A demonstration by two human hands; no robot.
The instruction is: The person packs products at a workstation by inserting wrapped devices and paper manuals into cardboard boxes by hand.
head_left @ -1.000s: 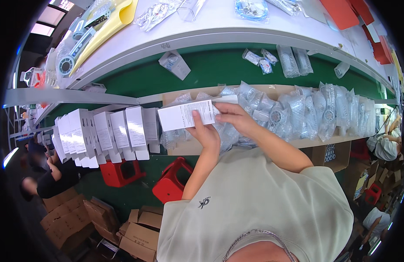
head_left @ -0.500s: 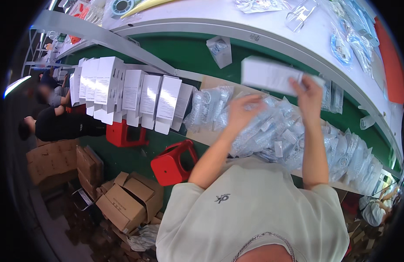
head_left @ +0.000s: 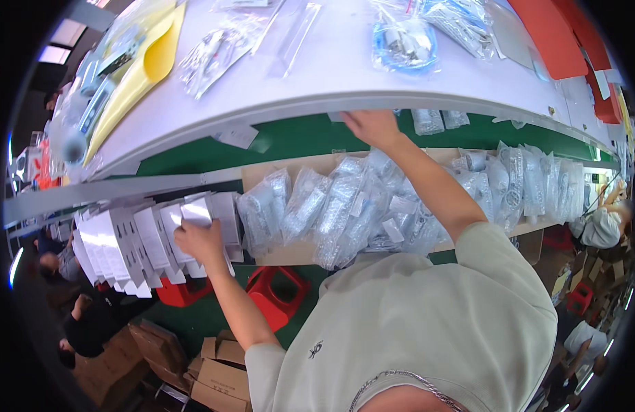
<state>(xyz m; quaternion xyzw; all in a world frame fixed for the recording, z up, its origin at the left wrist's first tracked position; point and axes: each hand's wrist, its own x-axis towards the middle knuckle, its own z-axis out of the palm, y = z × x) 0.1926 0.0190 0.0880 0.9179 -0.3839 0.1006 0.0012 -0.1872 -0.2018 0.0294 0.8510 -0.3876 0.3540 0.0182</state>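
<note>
My left hand point(head_left: 199, 242) is at the right part of a row of white boxes point(head_left: 118, 240), its fingers closed on the upper part of one white box point(head_left: 196, 211). These boxes stand side by side with end flaps open. My right hand point(head_left: 372, 127) reaches forward under the shelf edge. At its fingertips shows a small part of a white box point(head_left: 336, 117); the shelf hides the rest. Below my right forearm lie several bubble-wrapped packages point(head_left: 345, 213) on a tan board point(head_left: 283, 256).
Over the work area runs a white shelf point(head_left: 262, 89) with bagged cables point(head_left: 403, 41) and a yellow sheet point(head_left: 142, 69). Red stools point(head_left: 276, 299) and cardboard cartons point(head_left: 221, 378) stand on the floor at left. Other people sit at far left and right.
My left hand has moved left from above the wrapped packages to the row of boxes. My right hand has carried its white box leftward, under the shelf edge. The view has shifted.
</note>
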